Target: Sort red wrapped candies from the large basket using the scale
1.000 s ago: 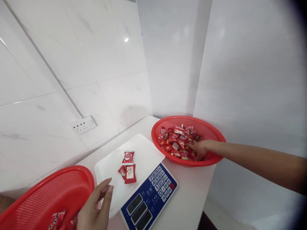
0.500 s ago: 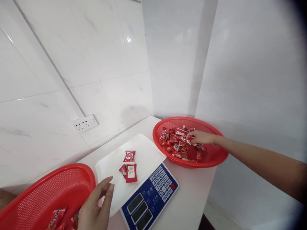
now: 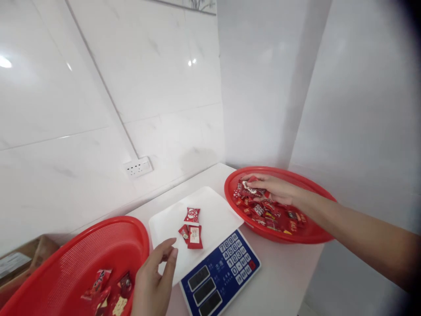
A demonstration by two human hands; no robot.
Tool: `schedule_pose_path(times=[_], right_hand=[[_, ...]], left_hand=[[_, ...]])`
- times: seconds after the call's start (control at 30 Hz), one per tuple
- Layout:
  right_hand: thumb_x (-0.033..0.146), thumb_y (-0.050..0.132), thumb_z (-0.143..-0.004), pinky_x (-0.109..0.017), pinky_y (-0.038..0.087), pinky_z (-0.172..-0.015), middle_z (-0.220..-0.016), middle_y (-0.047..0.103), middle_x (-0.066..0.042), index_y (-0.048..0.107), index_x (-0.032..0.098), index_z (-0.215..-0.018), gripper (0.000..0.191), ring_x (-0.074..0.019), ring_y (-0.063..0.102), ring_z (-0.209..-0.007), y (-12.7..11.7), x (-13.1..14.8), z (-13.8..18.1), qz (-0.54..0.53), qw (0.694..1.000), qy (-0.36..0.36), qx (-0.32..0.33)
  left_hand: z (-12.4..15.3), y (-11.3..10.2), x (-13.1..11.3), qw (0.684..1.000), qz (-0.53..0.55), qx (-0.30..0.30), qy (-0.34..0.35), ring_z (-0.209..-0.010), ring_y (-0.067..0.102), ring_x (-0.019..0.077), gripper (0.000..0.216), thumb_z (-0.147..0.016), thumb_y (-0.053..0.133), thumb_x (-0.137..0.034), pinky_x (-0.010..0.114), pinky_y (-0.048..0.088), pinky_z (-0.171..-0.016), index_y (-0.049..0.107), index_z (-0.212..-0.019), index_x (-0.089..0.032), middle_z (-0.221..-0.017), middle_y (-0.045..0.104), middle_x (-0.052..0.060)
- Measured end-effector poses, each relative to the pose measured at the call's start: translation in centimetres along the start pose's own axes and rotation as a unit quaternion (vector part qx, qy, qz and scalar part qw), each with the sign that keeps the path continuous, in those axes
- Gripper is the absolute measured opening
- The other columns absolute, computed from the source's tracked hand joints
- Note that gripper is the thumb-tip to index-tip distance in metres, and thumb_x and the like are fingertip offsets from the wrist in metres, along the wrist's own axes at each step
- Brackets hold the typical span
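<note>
Candies (image 3: 251, 189) are clamped in the grip of the right hand (image 3: 274, 188) over the far right basket (image 3: 296, 237). The left hand (image 3: 154, 281) is held apart near the scale (image 3: 237, 256). Slippery, loosely bunched wrappers could be dropped onto the surface (image 3: 272, 281).

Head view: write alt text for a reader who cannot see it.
The right hand grips red sweets over the far red basket of sweets. The open left hand hovers at the white scale pan, which holds three sweets, beside the near red basket.
</note>
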State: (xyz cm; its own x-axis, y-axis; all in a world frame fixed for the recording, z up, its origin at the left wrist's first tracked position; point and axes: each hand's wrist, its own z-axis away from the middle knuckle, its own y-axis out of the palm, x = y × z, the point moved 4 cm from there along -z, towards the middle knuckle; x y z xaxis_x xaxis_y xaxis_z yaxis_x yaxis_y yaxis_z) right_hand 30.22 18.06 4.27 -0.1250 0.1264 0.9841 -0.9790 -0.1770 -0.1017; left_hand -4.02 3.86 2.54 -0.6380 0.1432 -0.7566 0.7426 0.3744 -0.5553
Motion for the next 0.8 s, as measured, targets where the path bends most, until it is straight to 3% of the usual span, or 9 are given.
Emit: schedule_pose_path(times=[0.17,0.3,0.5,0.8], right_hand=[[0.024,0.061,-0.077,-0.028,0.056,-0.064,-0.090,0.061,-0.004,0.055,0.022,-0.107,0.030,-0.0165,0.061,-0.081,8.9,0.8,-1.1,0.007,0.996,-0.028,0.081],[0.020,0.058,-0.079,-0.026,0.055,-0.063,-0.078,0.059,0.000,0.054,0.024,-0.112,0.034,-0.0132,0.060,-0.070,12.9,0.2,-2.1,0.014,0.995,-0.032,0.096],[0.013,0.045,-0.082,-0.033,0.056,-0.078,-0.089,0.058,-0.001,0.049,0.026,-0.120,0.040,-0.0121,0.058,-0.078,14.0,-0.2,-3.4,-0.012,0.997,-0.051,0.053],[0.019,0.053,-0.080,-0.035,0.054,-0.085,-0.092,0.063,-0.004,0.056,0.021,-0.115,0.036,-0.0145,0.061,-0.082,13.0,-0.8,-1.3,-0.009,0.996,-0.086,0.026]], left_hand=[[0.3,-0.4,-0.6,1.000,-0.004,0.008,0.026,-0.077,0.066,0.0192,0.034,-0.081,0.050,-0.044,0.026,0.052,-0.063,0.065,-0.099,-0.019,-0.088,0.070,0.008],[0.4,-1.1,-1.0,0.999,0.002,0.001,0.035,-0.079,0.065,0.0194,0.031,-0.082,0.051,-0.040,0.029,0.052,-0.070,0.064,-0.100,-0.018,-0.086,0.070,0.007],[0.5,-1.5,-1.2,0.999,0.010,0.012,0.034,-0.078,0.063,0.0178,0.029,-0.084,0.050,-0.038,0.028,0.050,-0.071,0.062,-0.101,-0.019,-0.082,0.067,0.005],[0.5,-1.4,-0.9,0.999,0.015,0.023,0.034,-0.079,0.062,0.0163,0.028,-0.086,0.048,-0.036,0.027,0.048,-0.071,0.060,-0.104,-0.019,-0.083,0.065,0.004]])
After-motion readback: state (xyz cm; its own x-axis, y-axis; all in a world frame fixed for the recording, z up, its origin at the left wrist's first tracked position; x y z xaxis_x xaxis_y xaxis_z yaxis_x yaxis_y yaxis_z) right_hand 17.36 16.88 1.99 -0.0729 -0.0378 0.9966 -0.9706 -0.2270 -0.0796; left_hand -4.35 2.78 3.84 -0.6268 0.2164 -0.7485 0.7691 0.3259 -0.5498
